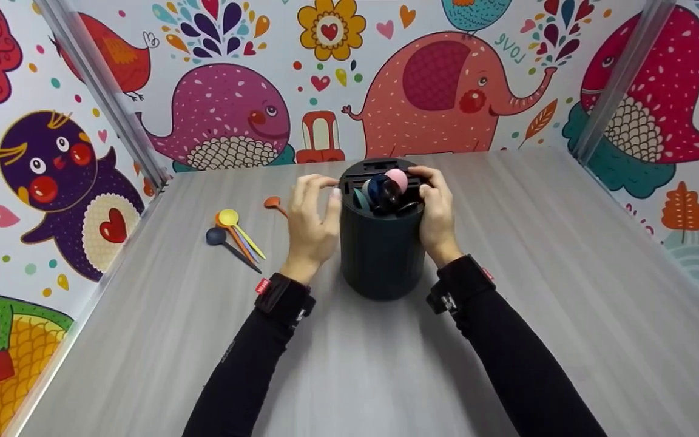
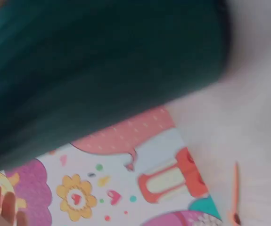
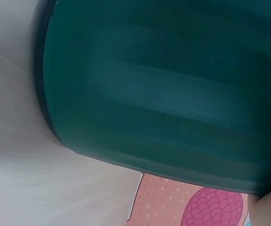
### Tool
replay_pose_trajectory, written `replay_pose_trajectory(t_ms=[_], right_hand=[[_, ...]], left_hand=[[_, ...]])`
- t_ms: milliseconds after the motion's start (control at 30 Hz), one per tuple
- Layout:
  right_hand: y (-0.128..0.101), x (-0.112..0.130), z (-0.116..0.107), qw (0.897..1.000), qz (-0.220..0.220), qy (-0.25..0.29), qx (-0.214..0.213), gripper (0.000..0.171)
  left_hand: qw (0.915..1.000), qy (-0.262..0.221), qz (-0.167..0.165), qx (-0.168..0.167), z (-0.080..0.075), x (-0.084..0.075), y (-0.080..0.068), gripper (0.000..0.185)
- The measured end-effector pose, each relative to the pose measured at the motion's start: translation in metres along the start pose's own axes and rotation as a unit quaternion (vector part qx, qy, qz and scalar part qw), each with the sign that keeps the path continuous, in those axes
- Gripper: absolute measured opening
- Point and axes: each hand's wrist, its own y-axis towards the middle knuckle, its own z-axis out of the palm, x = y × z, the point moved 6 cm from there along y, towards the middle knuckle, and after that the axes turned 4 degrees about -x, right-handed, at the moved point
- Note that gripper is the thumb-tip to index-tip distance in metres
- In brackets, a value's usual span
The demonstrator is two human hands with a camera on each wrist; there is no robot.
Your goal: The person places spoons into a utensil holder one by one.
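Bracing the dark green utensil holder [image 1: 381, 255] upright mid-table, the left hand [image 1: 311, 227] rests open-fingered on its side while the right hand [image 1: 437, 212] grips the rim, spoons [image 1: 237, 233] lying left.

— What colours sit between the hands?
— A dark teal holder [image 1: 381, 255], with pink, navy and teal spoon heads [image 1: 386, 188] inside.
— And left of the left hand [image 1: 311, 226]?
— Yellow, orange and navy loose spoons [image 1: 234, 233] on pale grey woodgrain table [image 1: 568, 303].
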Motion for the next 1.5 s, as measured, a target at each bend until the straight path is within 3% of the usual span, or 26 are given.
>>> replay_pose_trajectory(t_ms=[133,267,400,567,667,733,967,1267,1500], right_hand=[[0.001,0.000,-0.001,1.000,-0.001,-0.006,-0.001,0.044],[0.001,0.000,-0.002,1.000,0.001,-0.006,-0.002,0.044],[0.001,-0.001,-0.003,1.000,0.002,-0.002,-0.003,0.043],[0.001,-0.002,-0.003,1.000,0.004,0.005,-0.006,0.042],[0.001,-0.003,-0.002,1.000,0.005,0.010,-0.003,0.042],[0.001,-0.002,-0.003,1.000,0.005,0.009,-0.002,0.042],[0.000,0.000,-0.006,1.000,0.005,0.006,-0.005,0.043],[-0.002,0.001,-0.002,1.000,0.007,0.003,-0.007,0.043],[-0.002,0.001,0.000,1.000,0.003,0.012,-0.008,0.043]], left_hand=[[0.9948,0.076,-0.057,0.037,-0.006,0.027,0.000,0.029],[0.9732,0.150,-0.136,0.110,-0.012,0.060,-0.005,0.036],[0.9376,0.212,-0.208,0.181,-0.022,0.096,-0.016,0.047],[0.8813,0.262,-0.290,0.266,-0.037,0.136,-0.035,0.068],[0.8592,0.266,-0.323,0.295,-0.044,0.148,-0.043,0.080],[0.8509,0.265,-0.335,0.306,-0.046,0.153,-0.046,0.085],[0.8335,0.268,-0.363,0.318,-0.051,0.168,-0.048,0.095],[0.8112,0.289,-0.399,0.315,-0.069,0.195,-0.056,0.093],[0.7862,0.295,-0.434,0.327,-0.076,0.207,-0.063,0.088]])
